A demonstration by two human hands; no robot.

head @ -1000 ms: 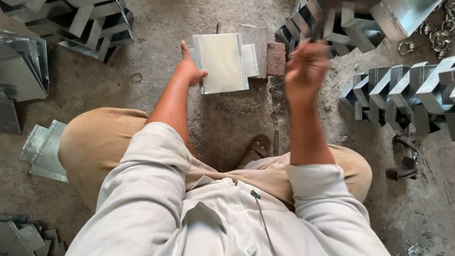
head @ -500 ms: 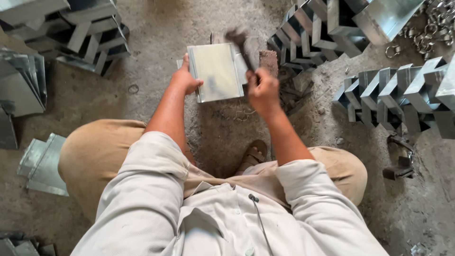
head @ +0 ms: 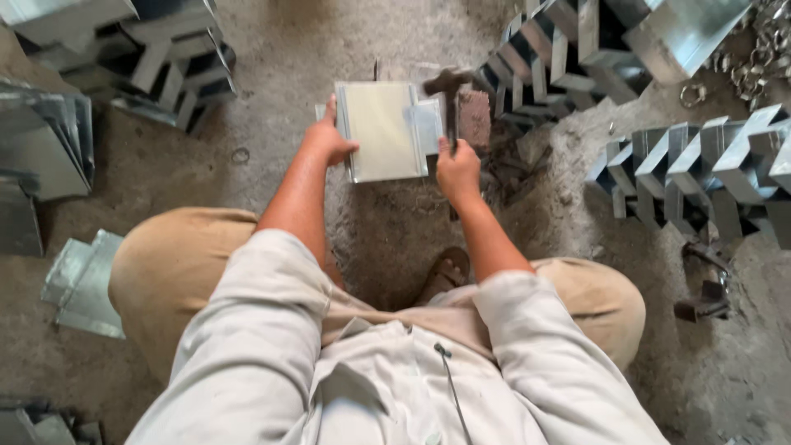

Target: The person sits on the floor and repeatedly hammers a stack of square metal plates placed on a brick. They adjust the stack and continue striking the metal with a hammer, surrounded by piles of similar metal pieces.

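Note:
I sit on a dusty concrete floor. My left hand (head: 329,140) presses on the left edge of a folded sheet-metal piece (head: 381,130) lying flat before me. My right hand (head: 458,169) is shut on the handle of a dark hammer (head: 449,89). The hammer head hovers over or touches the piece's right edge, beside a small brick-like block (head: 475,117).
Rows of folded sheet-metal parts (head: 700,161) lie to the right and at the upper right (head: 577,41). More metal pieces are stacked at the upper left (head: 156,49) and left (head: 49,140). Flat offcuts (head: 82,280) rest by my left knee. Metal rings (head: 741,66) lie top right.
My right hand, raised and blurred with the hammer a second ago, has swung down to the sheet's right edge. My left hand has kept holding the piece.

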